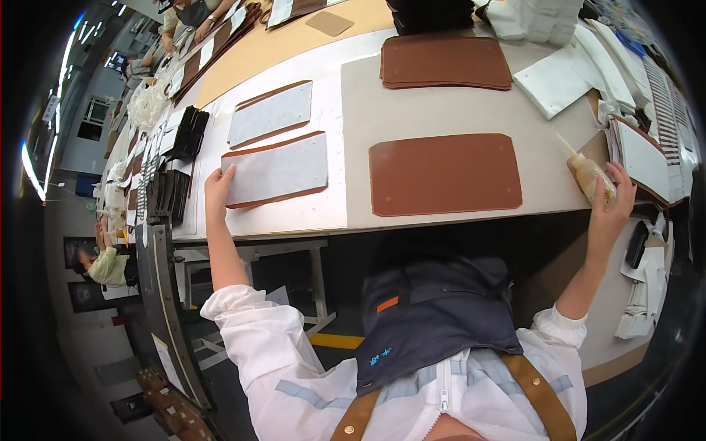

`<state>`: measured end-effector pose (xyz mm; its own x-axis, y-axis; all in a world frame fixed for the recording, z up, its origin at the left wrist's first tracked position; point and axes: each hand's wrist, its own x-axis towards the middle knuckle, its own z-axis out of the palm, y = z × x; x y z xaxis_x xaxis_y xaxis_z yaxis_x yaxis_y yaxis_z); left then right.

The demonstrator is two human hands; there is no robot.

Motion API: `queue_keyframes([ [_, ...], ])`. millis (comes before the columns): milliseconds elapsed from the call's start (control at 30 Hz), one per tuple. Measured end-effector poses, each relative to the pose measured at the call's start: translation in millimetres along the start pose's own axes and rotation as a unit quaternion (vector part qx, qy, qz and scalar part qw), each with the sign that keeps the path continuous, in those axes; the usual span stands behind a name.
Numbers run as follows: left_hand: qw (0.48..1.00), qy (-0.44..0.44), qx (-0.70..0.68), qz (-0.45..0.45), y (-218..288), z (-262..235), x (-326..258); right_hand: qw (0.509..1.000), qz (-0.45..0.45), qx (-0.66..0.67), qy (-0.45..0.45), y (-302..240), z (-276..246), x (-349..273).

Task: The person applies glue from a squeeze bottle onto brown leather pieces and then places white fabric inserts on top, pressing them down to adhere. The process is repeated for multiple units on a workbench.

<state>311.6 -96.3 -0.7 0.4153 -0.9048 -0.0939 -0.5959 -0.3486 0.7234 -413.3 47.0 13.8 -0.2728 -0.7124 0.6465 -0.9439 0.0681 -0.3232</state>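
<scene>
Bottle [586, 173] (likely soft, light) gripped round body by right hand [616, 197], three o'clock; sheet [279, 169], probably flexible, edge-held by left hand [217, 190], ten o'clock.

The brown rectangular leather-look sheet [446, 175] nearest the edge appears smooth and matt, the grey-white rectangular paper-like panel [279, 169] smooth, the yellowish translucent plastic bottle [584, 172] glossy, and the navy cloth apron [441, 312] matt.
</scene>
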Motion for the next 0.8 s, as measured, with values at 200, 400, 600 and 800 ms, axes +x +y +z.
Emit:
queue_keyframes([
  [200, 0.963, 0.194, 0.133, 0.131, -36, 17, 34, 0.963, 0.244, 0.06, -0.101, 64, -9, -15],
  [400, 0.97, 0.052, -0.125, 0.202, 96, 75, -59, 0.916, 0.271, 0.236, -0.177, 50, -17, -29],
  [600, 0.567, -0.473, -0.55, 0.389, 225, 98, -200, 0.838, 0.298, 0.457, -0.033, 46, -18, -27],
  [800, 0.3, -0.637, -0.664, 0.251, 274, 86, -287, 0.753, 0.277, 0.596, 0.013, 1, -1, -8],
])
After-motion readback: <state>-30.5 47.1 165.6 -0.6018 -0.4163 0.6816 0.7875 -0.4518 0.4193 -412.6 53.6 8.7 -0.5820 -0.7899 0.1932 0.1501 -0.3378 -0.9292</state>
